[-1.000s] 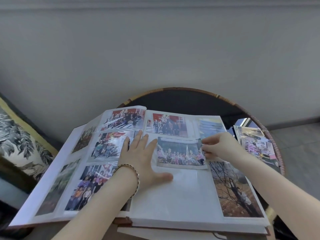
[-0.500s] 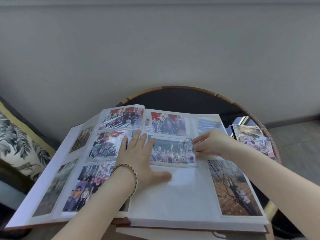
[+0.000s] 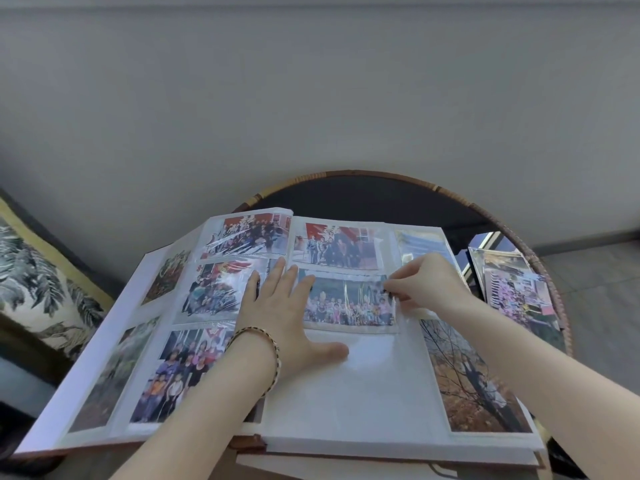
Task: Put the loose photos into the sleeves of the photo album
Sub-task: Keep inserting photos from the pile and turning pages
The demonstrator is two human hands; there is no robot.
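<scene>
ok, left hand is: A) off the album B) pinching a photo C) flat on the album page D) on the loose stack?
C: the left hand lies flat, fingers straight, on the album page; the right hand pinches the group photo at its right edge.

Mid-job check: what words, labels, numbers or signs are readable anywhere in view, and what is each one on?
No text reads clearly.
Left page's top photo: pale sign on a red backdrop, too blurred to read.
Right page's top photo: a similar pale sign on red, too blurred.
Group photo, pinched by the right hand: no lettering visible.
Loose photos at the right: too small to tell.
</scene>
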